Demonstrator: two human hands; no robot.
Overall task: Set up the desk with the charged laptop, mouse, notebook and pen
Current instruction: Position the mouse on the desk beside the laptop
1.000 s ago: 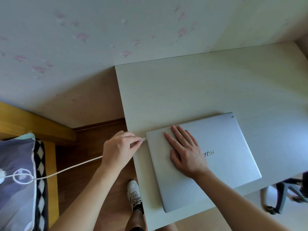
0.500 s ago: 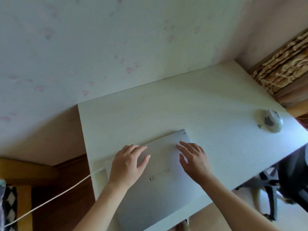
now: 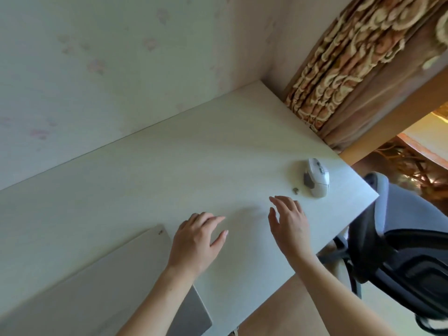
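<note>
A closed silver laptop (image 3: 101, 282) lies flat at the lower left of the white desk (image 3: 184, 166). My left hand (image 3: 197, 238) hovers just past the laptop's right edge, fingers spread, holding nothing. My right hand (image 3: 288, 221) is further right over the bare desktop, open, its fingers pointing toward the far right corner. There a white and grey mouse (image 3: 316, 177) rests, with a small dark dongle (image 3: 295, 190) beside it. No notebook or pen is in view.
The wall runs along the desk's far edge. A patterned brown curtain (image 3: 344, 69) hangs at the desk's right end. A dark office chair (image 3: 407, 258) with a grey headrest stands off the desk's front right corner.
Both hands have come off the laptop lid and moved right over the desk. The view has swung right, so the charging cable is out of sight and the mouse is closer.
</note>
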